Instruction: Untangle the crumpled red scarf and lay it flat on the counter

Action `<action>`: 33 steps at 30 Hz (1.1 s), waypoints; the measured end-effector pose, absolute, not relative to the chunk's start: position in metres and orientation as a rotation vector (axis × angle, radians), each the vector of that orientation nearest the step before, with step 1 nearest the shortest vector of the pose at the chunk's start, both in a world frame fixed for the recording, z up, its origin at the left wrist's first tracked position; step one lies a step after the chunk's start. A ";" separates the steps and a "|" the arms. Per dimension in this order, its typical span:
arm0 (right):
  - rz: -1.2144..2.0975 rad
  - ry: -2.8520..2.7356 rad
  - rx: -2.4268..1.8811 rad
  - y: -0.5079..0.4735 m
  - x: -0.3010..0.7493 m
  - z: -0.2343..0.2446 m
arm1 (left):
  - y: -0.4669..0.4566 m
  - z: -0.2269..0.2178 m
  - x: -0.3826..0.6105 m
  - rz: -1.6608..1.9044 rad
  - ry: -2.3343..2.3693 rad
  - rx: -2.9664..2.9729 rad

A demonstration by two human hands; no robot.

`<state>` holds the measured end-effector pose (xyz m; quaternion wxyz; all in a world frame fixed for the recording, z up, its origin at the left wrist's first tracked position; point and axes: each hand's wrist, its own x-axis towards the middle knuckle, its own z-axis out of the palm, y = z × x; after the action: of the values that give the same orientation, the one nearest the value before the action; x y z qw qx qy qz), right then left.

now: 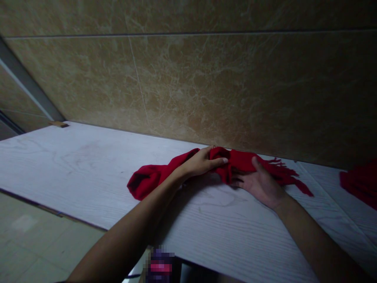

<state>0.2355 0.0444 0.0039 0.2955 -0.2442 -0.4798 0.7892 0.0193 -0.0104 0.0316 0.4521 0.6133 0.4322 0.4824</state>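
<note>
Scarf (240, 162) lies bunched under left hand (203, 163), touching right hand (259, 184).

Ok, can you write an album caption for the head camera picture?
Left hand and right hand on a fringed red scarf on a white wood-grain table.

Along the far edge of the white woodgrain table (73, 165), a tan marbled tile wall (206, 86); at the far left corner, a small wooden scrap (59, 124); at the right edge, a bunched red cloth (359, 182); below the near edge, beige floor tiles (38, 247).
</note>
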 end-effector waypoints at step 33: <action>1.576 -1.019 -0.827 0.047 0.230 0.008 | -0.008 0.027 0.004 0.359 1.937 2.144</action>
<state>0.2303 0.0471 0.0076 0.5188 -0.3447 -0.4249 0.6569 0.0041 -0.0080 0.0274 0.1150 0.7315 0.6608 0.1224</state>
